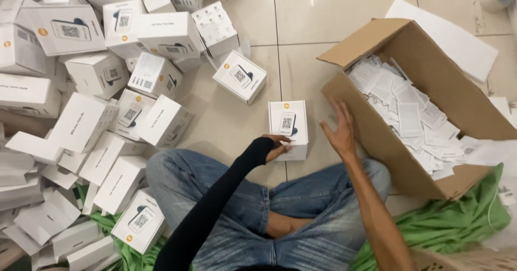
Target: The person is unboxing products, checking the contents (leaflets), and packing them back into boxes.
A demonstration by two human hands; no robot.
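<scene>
I sit cross-legged on a tiled floor in blue jeans. My left hand (276, 146), in a black sleeve, touches the near left edge of a small white box (288, 126) that stands on the floor in front of my knees. My right hand (339, 131) hovers open just right of that box, fingers spread, beside the wall of a large cardboard carton (377, 136). The carton is open and filled with several white paper leaflets (409, 115).
A big heap of similar white boxes (97, 77) covers the floor on my left; one lone box (240, 77) lies further ahead. Green cloth (452, 222) lies under the carton at right. White sheets (458, 39) lie behind it.
</scene>
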